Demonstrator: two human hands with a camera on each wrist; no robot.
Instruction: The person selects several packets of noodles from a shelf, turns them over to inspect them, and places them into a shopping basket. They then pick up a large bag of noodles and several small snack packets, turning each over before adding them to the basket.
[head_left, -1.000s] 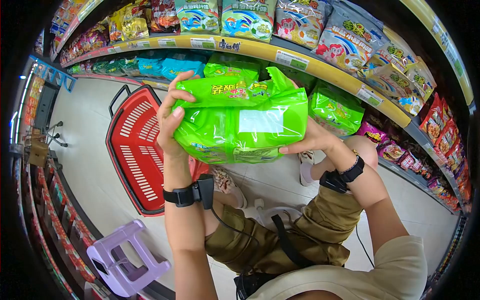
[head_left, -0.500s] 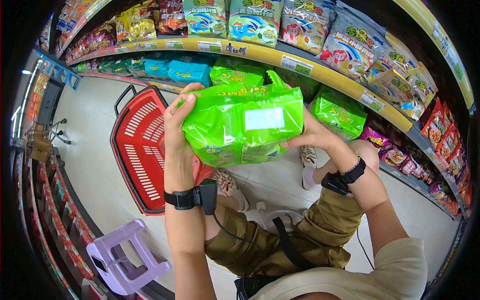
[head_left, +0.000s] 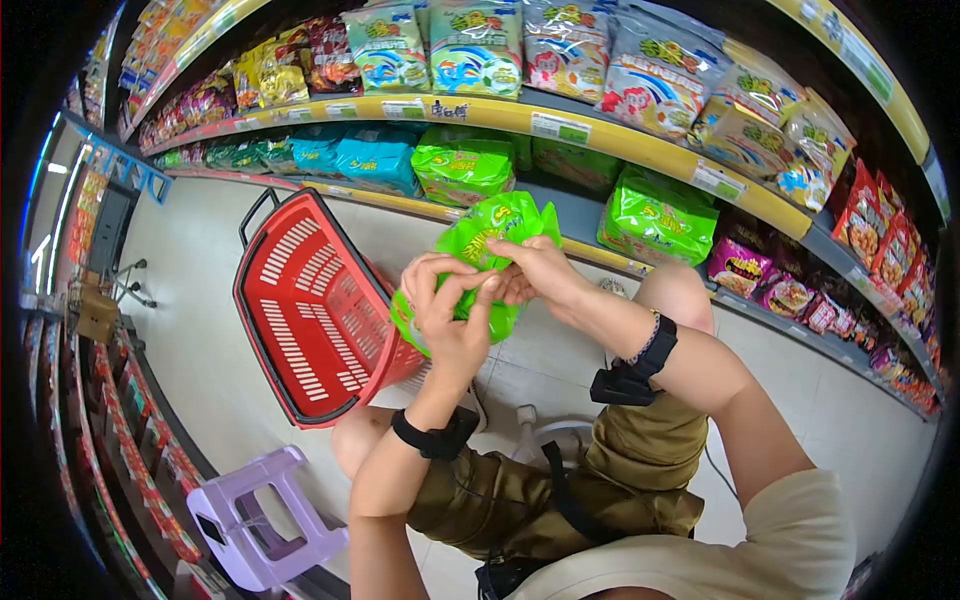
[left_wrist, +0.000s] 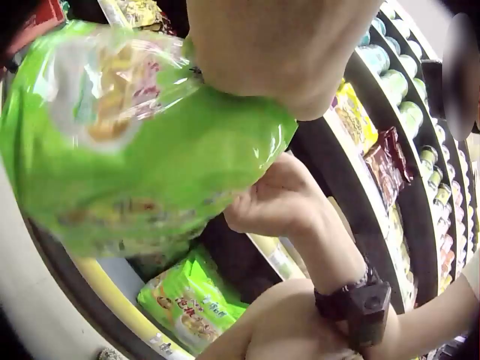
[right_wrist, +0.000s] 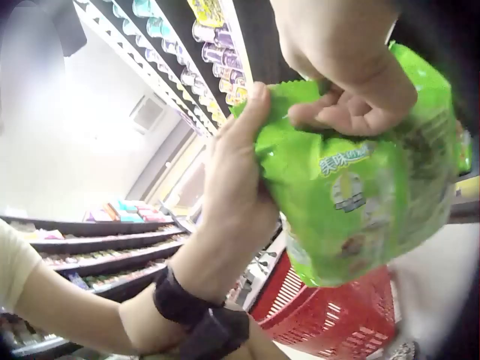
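A bright green instant noodle multipack is held up in front of the body, its crimped end turned toward the head camera. My left hand pinches the wrapper at this near end with thumb and fingers. Close beside it, my right hand pinches the same end with curled fingers. In the right wrist view the pack shows its printed side, with the wrapper bunched under the fingers. The left wrist view shows the pack large, its far side hidden.
A red shopping basket stands on the floor to the left, a lilac stool behind it. Ahead, shelves hold similar green packs, blue packs and snack bags. The yellow shelf edge curves across the front.
The pack has turned from broadside to end-on and come lower. Both hands have shifted from its two sides to its near end, close together.
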